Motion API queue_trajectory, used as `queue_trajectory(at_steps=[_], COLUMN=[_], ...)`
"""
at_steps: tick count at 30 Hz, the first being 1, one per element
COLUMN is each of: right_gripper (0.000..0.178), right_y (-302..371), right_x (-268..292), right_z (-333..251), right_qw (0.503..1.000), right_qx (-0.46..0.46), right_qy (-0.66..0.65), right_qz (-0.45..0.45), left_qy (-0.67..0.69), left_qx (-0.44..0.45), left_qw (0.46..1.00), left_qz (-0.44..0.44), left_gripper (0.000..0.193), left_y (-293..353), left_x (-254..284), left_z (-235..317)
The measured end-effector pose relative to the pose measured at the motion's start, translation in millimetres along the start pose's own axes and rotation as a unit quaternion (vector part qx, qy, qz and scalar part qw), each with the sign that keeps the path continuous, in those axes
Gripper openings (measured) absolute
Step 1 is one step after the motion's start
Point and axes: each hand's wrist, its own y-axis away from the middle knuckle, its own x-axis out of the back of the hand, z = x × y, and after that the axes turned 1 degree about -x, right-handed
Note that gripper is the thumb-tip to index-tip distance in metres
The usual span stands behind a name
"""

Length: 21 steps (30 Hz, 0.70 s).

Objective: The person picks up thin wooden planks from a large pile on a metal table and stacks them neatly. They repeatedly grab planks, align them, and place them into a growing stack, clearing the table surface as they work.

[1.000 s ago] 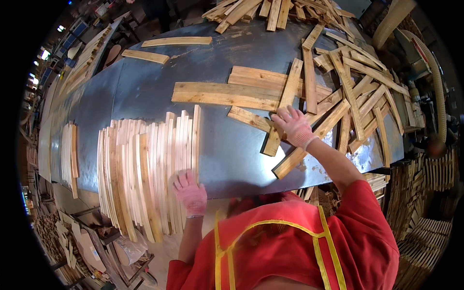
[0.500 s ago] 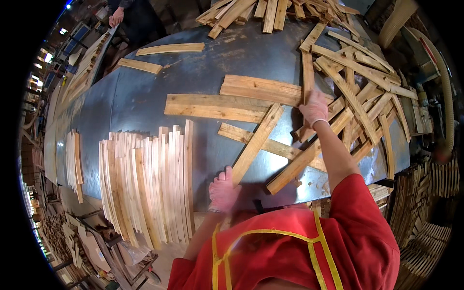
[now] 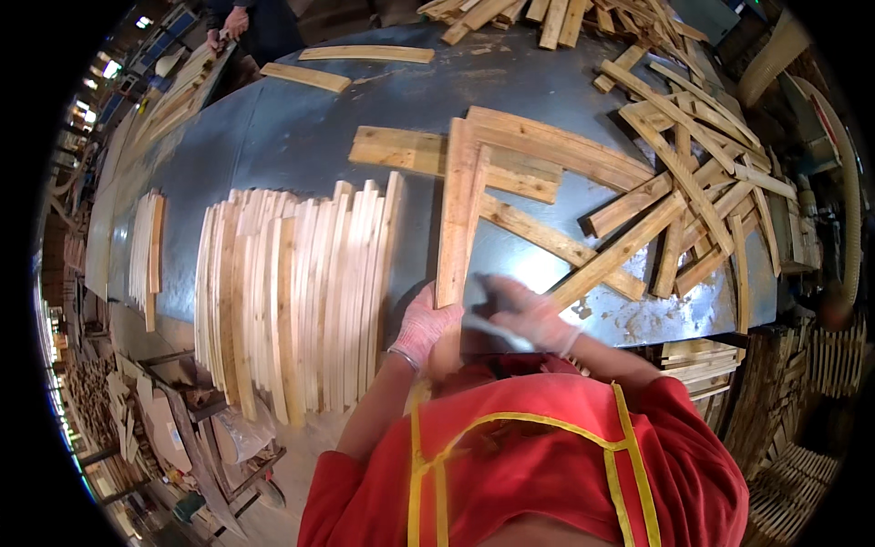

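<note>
My left hand, in a pale pink knit glove, is closed around the near ends of wooden boards. At least two boards lie against each other there, pointing away from me above the table's near edge. To their right is my right hand, gloved alike and smeared by motion; its finger positions are unclear and no board shows in it. Beyond the held boards, a wide board and a shorter knotty board lie on the dark metal tabletop. Another board slants beneath them toward the right.
A row of upright-edged pale strips stands left of my left hand, with a smaller bundle farther left. A jumbled board pile covers the right side; another heap lies at the far edge. Another person's hands are at the far left.
My right hand has come back from the pile toward my body. The long board it held now appears beside the board in my left hand, and those boards point more straight ahead. My view has shifted.
</note>
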Motion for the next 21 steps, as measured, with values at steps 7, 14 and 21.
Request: queue_trajectory(at_steps=[7, 14, 21], right_gripper=[0.07, 0.073, 0.082], right_y=[37.9, -20.3, -82.0], right_x=[126.8, 87.1, 69.9], right_z=[113.0, 51.7, 36.8], right_qw=[0.802, 0.893, 0.972], right_qx=[-0.099, -0.124, -0.089], right_qy=[0.586, 0.424, 0.186], right_qz=[0.054, 0.085, 0.114], left_qy=[-0.521, -0.609, -0.547], left_qx=[-0.198, -0.127, -0.286], left_qw=[0.784, 0.718, 0.756], left_qz=[0.273, 0.312, 0.218], left_gripper=[0.069, 0.083, 0.084], left_y=[80.7, 79.6, 42.3], left_x=[71.3, 73.2, 20.2], left_z=[-80.0, -89.0, -14.6])
